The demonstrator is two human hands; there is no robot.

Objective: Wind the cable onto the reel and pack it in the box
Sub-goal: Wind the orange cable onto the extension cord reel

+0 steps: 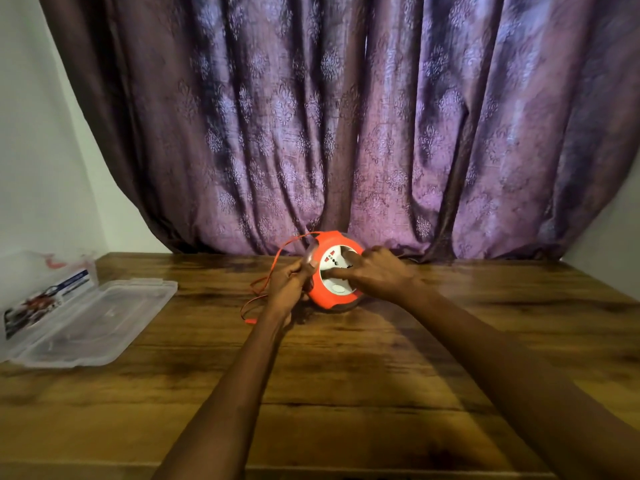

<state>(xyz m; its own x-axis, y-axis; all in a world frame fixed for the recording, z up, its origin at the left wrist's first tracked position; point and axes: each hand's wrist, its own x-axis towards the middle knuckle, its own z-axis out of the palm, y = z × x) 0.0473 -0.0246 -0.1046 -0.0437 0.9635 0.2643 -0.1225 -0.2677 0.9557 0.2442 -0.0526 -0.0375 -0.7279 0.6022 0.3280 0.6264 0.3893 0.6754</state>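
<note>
An orange cable reel (329, 296) with a white socket face stands tilted on the wooden table (346, 375), near the curtain. My right hand (377, 273) lies over the white face, its fingers curled onto it. My left hand (289, 284) grips the reel's left edge, where the thin orange cable (277, 261) arcs up and over the top. More loose cable loops on the table to the left of my left wrist. A clear plastic box (45, 289) sits open at the far left, with its lid (104, 320) lying flat beside it.
A purple patterned curtain (346, 133) hangs right behind the table's far edge. White walls flank it on both sides. The box holds a printed card against its back wall.
</note>
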